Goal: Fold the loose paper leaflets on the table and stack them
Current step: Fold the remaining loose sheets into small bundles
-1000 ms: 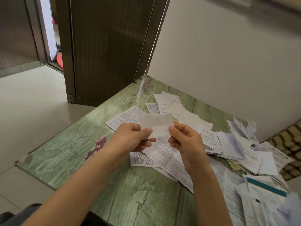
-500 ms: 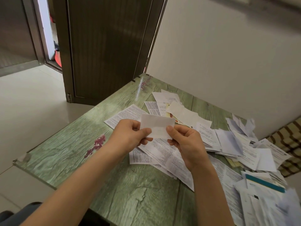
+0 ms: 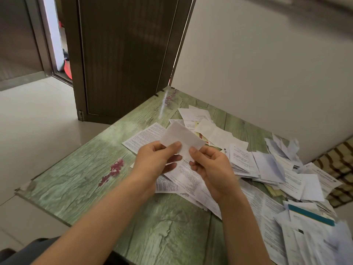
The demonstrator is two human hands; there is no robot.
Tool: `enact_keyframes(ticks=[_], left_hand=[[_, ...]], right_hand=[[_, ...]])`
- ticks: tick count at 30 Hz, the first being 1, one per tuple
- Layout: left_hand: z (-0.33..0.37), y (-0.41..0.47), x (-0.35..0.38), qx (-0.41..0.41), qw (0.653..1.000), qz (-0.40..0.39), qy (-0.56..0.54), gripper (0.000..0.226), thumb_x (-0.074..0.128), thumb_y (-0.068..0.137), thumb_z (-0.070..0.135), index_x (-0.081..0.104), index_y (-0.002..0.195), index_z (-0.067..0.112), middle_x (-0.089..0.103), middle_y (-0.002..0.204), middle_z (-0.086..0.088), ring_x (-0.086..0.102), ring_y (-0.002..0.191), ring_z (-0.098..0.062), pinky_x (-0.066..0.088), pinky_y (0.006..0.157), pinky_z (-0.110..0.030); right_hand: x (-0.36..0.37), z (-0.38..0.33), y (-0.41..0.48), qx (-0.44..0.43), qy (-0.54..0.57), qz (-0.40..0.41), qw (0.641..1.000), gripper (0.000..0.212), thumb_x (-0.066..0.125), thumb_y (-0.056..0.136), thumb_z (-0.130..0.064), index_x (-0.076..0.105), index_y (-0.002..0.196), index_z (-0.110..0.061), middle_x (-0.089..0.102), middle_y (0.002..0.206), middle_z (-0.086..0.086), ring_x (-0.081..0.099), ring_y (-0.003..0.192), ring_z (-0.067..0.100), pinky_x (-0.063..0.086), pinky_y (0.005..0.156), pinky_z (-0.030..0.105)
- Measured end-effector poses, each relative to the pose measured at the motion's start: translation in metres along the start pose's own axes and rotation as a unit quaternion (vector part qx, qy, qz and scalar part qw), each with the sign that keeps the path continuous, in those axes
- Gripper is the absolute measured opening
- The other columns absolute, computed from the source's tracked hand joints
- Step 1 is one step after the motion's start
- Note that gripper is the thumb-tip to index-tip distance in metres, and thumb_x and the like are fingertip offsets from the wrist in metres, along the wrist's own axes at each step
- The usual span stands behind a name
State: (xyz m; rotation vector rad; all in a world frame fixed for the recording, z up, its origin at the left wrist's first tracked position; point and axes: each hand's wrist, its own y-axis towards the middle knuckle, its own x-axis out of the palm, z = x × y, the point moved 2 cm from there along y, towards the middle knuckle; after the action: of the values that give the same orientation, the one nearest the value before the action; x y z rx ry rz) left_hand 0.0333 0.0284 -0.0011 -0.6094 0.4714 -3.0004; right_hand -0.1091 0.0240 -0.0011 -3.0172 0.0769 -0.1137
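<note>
Both hands, left hand (image 3: 154,159) and right hand (image 3: 212,169), pinch one small folded white paper leaflet (image 3: 181,138). Many loose printed sheets (image 3: 267,169) cover the green wood-grain counter (image 3: 76,178) toward its right edge; no tidy stack visible, so most work remains.

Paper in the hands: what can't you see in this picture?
Head view only:
- On the held leaflet, any print is too blurred to read; the left hand and right hand cover its lower corners.
- The loose leaflets have text too small; the lower-right ones are blurred and cut by the frame edge.
- The table hides under leaflets on its right side.
</note>
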Motion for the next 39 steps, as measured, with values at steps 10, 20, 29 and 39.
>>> enact_keyframes(ticks=[10, 20, 29, 39], left_hand=[[0.000, 0.006, -0.001, 0.086, 0.960, -0.009, 0.266, 0.013, 0.070, 0.084, 0.017, 0.066, 0.085, 0.004, 0.065, 0.070, -0.007, 0.059, 0.055, -0.008, 0.045, 0.055, -0.024], [0.007, 0.011, -0.002, 0.055, 0.958, -0.034, 0.279, 0.013, 0.070, 0.083, 0.016, 0.065, 0.085, 0.004, 0.060, 0.068, -0.001, 0.053, 0.053, -0.007, 0.041, 0.050, -0.019], [0.007, 0.012, -0.009, 0.038, 0.955, -0.032, 0.293, 0.015, 0.071, 0.082, 0.016, 0.061, 0.073, 0.010, 0.060, 0.065, 0.000, 0.052, 0.053, -0.006, 0.039, 0.043, -0.012], [0.022, 0.003, -0.015, 0.126, 0.880, -0.124, 0.441, 0.025, 0.074, 0.074, 0.039, 0.068, 0.090, 0.021, 0.065, 0.089, 0.003, 0.059, 0.082, -0.011, 0.047, 0.068, -0.026]], right_hand=[[-0.003, -0.001, -0.002, 0.020, -0.078, -0.049, 0.996, 0.019, 0.069, 0.073, -0.018, 0.067, 0.088, -0.006, 0.072, 0.079, 0.006, 0.067, 0.074, 0.017, 0.050, 0.078, 0.039], [-0.009, -0.004, -0.001, 0.009, -0.066, -0.011, 0.998, 0.021, 0.076, 0.054, -0.024, 0.063, 0.064, -0.012, 0.066, 0.066, 0.006, 0.059, 0.072, 0.025, 0.044, 0.059, 0.026], [-0.003, -0.002, 0.000, 0.027, -0.031, -0.034, 0.999, 0.011, 0.070, 0.061, -0.021, 0.068, 0.065, -0.011, 0.066, 0.072, 0.006, 0.061, 0.070, 0.019, 0.045, 0.067, 0.031], [0.005, -0.007, -0.009, -0.016, -0.196, -0.096, 0.976, 0.024, 0.071, 0.075, 0.003, 0.066, 0.058, -0.013, 0.054, 0.052, -0.002, 0.047, 0.050, 0.004, 0.035, 0.046, 0.014]])
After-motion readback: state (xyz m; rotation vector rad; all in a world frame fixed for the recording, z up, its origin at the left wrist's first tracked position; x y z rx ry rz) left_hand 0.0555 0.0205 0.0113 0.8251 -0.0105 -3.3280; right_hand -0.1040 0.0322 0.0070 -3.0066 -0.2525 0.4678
